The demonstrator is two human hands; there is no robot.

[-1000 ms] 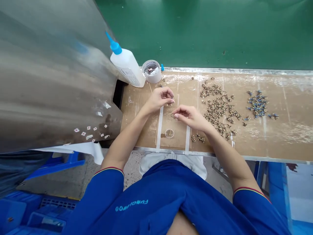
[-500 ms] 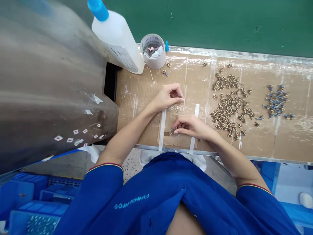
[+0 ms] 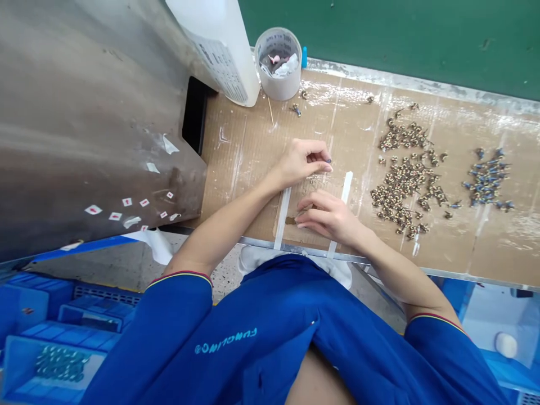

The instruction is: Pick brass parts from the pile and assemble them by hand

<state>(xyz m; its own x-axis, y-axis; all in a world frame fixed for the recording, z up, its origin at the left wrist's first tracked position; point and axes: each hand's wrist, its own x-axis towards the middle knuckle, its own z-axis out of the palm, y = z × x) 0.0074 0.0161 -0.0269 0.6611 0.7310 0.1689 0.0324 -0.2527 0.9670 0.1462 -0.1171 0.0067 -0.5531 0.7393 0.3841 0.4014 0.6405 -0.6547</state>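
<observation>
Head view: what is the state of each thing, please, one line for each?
Left hand, fingertips pinched on a small dark part.
Right hand, fingers low on the mat; grip hidden.
Bottle, standing, top out of frame.
Tape roll, standing, scraps inside.
Brass parts, loose, scattered.
Blue parts, loose, small heap.

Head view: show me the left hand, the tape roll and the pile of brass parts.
left hand (image 3: pixel 300 163), head view, on the back of the hand, which pinches a small dark part (image 3: pixel 328 161).
tape roll (image 3: pixel 282 85), head view, on its outer wall.
pile of brass parts (image 3: pixel 400 181), head view, on the heap's middle.
</observation>
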